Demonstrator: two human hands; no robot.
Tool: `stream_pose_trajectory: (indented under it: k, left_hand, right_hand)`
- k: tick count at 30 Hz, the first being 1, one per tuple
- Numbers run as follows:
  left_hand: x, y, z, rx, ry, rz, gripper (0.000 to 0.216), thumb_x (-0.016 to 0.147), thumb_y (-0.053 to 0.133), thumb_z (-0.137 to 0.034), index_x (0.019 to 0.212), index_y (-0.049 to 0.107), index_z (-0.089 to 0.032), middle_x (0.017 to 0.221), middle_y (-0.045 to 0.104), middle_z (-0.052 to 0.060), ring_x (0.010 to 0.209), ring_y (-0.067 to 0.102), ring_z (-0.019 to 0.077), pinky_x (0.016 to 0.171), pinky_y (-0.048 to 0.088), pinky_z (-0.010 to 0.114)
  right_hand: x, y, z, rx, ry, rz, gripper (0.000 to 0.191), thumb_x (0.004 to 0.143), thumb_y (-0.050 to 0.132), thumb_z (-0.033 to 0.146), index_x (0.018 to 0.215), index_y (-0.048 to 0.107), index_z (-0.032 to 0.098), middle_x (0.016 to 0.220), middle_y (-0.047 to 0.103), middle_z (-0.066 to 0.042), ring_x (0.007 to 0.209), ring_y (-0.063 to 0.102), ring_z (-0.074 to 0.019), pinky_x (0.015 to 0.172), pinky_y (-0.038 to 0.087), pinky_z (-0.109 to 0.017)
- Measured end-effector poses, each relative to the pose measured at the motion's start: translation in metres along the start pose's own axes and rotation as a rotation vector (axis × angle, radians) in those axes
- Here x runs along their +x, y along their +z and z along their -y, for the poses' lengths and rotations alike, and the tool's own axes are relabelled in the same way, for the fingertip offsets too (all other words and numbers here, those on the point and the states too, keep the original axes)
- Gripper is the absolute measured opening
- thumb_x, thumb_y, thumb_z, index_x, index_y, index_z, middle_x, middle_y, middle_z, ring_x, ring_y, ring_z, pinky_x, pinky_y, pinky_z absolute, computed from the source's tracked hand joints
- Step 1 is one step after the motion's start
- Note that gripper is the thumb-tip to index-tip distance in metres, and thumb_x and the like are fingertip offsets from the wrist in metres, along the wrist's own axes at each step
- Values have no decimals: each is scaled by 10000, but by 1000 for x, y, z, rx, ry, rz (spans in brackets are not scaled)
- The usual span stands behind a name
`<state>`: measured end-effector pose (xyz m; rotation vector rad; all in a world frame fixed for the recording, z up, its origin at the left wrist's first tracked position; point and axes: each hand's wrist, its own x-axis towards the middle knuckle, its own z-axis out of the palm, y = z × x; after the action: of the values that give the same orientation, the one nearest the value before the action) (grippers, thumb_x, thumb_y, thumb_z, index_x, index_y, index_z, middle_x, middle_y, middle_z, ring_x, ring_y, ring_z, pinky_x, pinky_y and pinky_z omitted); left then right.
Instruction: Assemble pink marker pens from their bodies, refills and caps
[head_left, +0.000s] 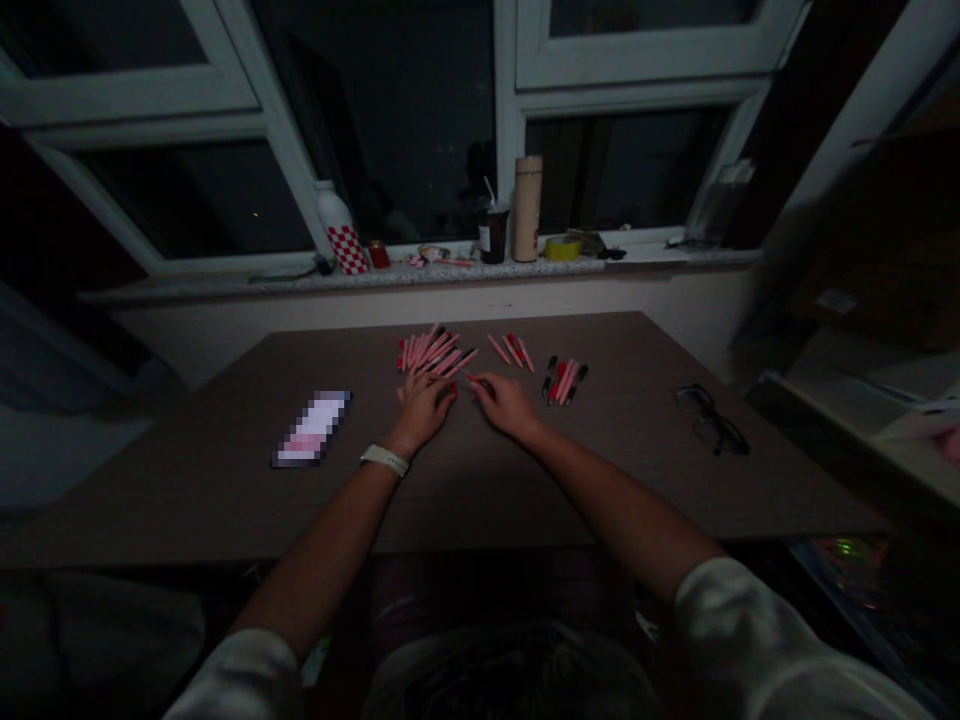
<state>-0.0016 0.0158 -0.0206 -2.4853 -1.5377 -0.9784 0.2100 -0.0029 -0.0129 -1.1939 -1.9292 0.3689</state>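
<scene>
On the brown table, my left hand is curled at the near edge of a pile of pink, red and black pens. A small red thing shows at its thumb and fingertips; the dim light hides what it is. My right hand is closed in a pinch on a slim pink pen, which points toward the pile. Beyond the right hand lies a small group of pink and red pens. Farther right, a row of black, red and pink pens lies side by side.
A lit phone lies left on the table, and black-framed glasses lie right. Along the windowsill stand a checkered bottle, a drink cup, a tan flask and a yellow tape roll.
</scene>
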Motion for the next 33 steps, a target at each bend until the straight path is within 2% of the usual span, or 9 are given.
stream_pose_trajectory:
  k: [5, 9, 14, 17, 33]
  left_hand:
    - [0, 3, 4, -20, -17, -41, 241, 886, 670, -281, 1110, 751, -242, 1272, 684, 131, 1302, 480, 399, 1058, 363, 584]
    - [2, 1, 0, -113, -146, -157, 217, 885, 676, -334, 1060, 741, -223, 1192, 726, 123, 1201, 581, 362, 1043, 400, 565]
    - [7, -6, -6, -509, -257, -336, 282, 903, 641, -399, 1054, 688, -165, 1076, 740, 129, 945, 699, 244, 881, 548, 397]
    - [9, -9, -8, -619, -297, -391, 294, 890, 653, -412, 1035, 671, -156, 1015, 744, 112, 894, 713, 216, 825, 566, 344]
    - [8, -13, -15, -669, -316, -358, 330, 853, 680, -450, 990, 686, -150, 1010, 757, 123, 921, 726, 232, 819, 583, 347]
  right_hand:
    - [0, 1, -1, 4, 12, 11, 292, 1020, 519, 340, 1182, 714, 195, 997, 776, -81, 882, 711, -213, 792, 490, -282]
    - [0, 1, -1, 8, 15, 12, 297, 1025, 514, 340, 1191, 709, 190, 976, 781, -75, 858, 714, -210, 761, 483, -273]
    - [0, 2, -1, 3, -8, 27, 294, 1029, 511, 335, 1186, 713, 190, 1014, 781, -81, 867, 713, -201, 773, 479, -267]
    - [-1, 2, -1, -8, -38, 35, 282, 1024, 523, 331, 1174, 718, 192, 1023, 779, -78, 865, 708, -198, 767, 474, -265]
    - [-2, 1, 2, -19, -68, 84, 260, 1014, 539, 299, 1170, 720, 197, 1055, 775, -82, 909, 713, -207, 794, 474, -267]
